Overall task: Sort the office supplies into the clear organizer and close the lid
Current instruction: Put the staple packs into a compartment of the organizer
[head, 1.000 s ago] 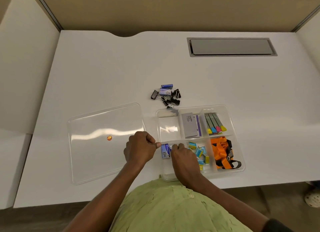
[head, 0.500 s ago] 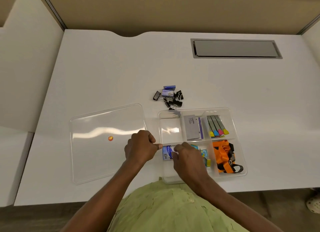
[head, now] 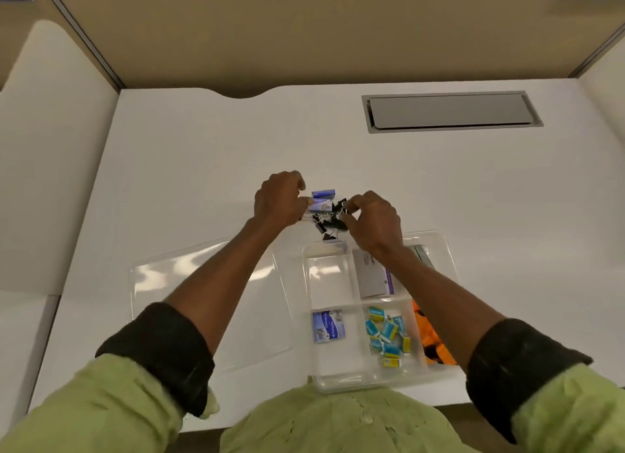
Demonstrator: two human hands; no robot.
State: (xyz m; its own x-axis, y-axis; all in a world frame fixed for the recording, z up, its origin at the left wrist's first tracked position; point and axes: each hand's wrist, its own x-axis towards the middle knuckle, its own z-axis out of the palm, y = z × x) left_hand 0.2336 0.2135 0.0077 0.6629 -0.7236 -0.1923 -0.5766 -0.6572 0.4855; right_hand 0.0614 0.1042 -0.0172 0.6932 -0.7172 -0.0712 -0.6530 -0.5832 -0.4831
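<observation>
The clear organizer (head: 447,251) sits at the near edge of the white desk, its lid (head: 203,283) lying flat to its left. Behind the organizer is a pile of black binder clips (head: 326,225) with two small blue boxes (head: 323,194). My left hand (head: 280,198) pinches the paler lower blue box (head: 321,204) at its left end. From the right, my right hand (head: 372,220) pinches the wire handle of a binder clip (head: 341,206). Another blue box (head: 327,325) lies in the organizer's near left compartment.
The organizer also holds small cyan and yellow boxes (head: 389,334), an orange lanyard (head: 427,334) and a grey card box (head: 372,278); my right arm hides most of the back right compartment. A grey cable hatch (head: 449,111) is set in the desk at the back right.
Both hands left the organizer's near left compartment, leaving a blue box there, and reached forward to the pile behind the organizer. The camera view has tilted closer.
</observation>
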